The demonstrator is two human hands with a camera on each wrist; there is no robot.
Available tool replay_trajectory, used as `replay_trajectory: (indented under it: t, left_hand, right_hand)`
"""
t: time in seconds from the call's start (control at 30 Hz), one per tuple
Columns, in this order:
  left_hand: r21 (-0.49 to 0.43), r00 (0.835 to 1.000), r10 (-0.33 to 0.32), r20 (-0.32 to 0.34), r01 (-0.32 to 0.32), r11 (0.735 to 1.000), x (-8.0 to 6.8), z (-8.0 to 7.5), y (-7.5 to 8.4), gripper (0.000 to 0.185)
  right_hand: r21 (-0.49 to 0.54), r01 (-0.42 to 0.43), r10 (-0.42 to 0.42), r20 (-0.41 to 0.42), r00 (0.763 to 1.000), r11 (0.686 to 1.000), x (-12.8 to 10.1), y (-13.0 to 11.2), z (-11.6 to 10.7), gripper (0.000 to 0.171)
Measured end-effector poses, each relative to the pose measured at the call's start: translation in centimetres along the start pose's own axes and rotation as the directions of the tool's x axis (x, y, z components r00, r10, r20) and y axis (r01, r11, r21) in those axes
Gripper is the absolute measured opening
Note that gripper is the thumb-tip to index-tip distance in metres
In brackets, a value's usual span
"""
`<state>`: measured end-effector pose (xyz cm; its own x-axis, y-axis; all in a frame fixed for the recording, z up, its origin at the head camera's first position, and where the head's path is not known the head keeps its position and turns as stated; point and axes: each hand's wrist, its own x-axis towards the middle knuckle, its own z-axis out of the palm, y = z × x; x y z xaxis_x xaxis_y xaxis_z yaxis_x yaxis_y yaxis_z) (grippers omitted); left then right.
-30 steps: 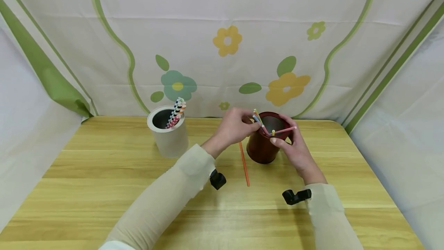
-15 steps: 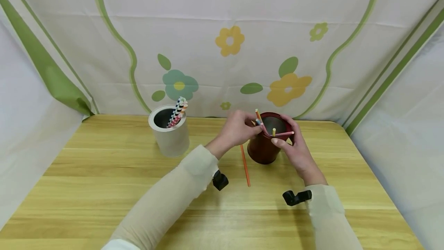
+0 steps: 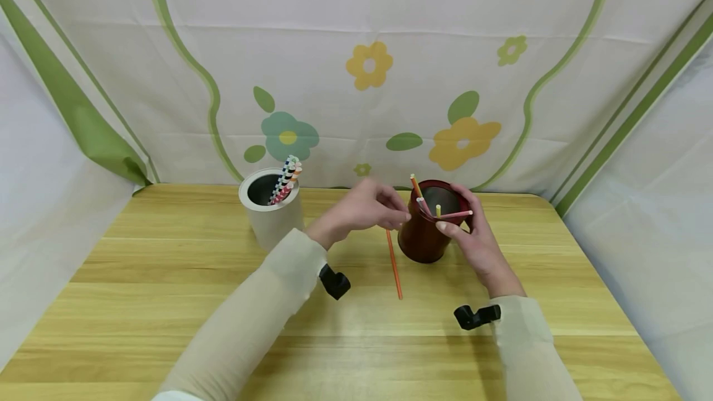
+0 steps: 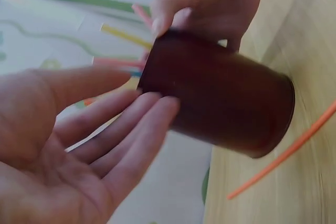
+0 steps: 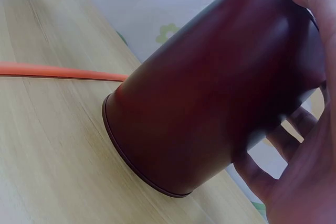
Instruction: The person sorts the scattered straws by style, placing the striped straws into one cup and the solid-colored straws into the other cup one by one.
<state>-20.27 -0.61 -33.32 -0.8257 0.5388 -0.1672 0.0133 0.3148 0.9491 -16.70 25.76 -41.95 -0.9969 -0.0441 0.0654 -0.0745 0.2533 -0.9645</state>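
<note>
A dark red cylindrical container stands on the table at centre right in the head view. My right hand grips it near the top, thumb at the front rim and fingers round the far right side. Several plain straws stick out of its mouth, among them an orange one, a pink one and a short-showing yellow one. Just left of the rim is my left hand; the left wrist view shows its fingers loosely bent with nothing between them. Below that hand an orange straw lies on the wood.
To the left stands a white cylindrical container holding several patterned straws, which lean right. The wooden table ends at a white curtain printed with flowers.
My left hand has let go of the straws at the red container's left rim and drawn back left and slightly down. The right hand keeps its grip; the container stays in place.
</note>
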Motion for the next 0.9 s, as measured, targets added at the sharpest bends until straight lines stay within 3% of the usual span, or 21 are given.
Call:
replay_trajectory:
  t: [0.13, 0.4, 0.7, 0.9]
  left_hand:
    - [-0.030, 0.995, -0.070, 0.075, 0.073, 0.997, 0.1, -0.6, -1.1, 0.015]
    - [-0.112, 0.988, -0.138, 0.067, 0.145, 0.983, 0.9, -0.5, -5.2, 0.017]
    - [-0.247, 0.964, -0.249, -0.093, 0.220, 0.944, 1.8, 0.8, -9.5, 0.017]
    - [-0.323, 0.944, -0.275, -0.181, 0.207, 0.923, 2.4, 1.3, -10.3, 0.015]
  right_hand:
    - [-0.002, -0.002, 0.002, -0.002, 1.000, 1.000, 0.0, 0.1, -0.1, 0.080]
    - [0.006, 0.009, -0.009, -0.006, 1.000, 1.000, 0.0, 0.4, -0.1, 0.079]
    - [0.003, 0.015, -0.015, -0.007, 1.000, 1.000, 0.1, 0.3, -0.1, 0.078]
    - [0.006, 0.016, -0.016, -0.007, 1.000, 1.000, 0.2, 0.3, -0.1, 0.079]
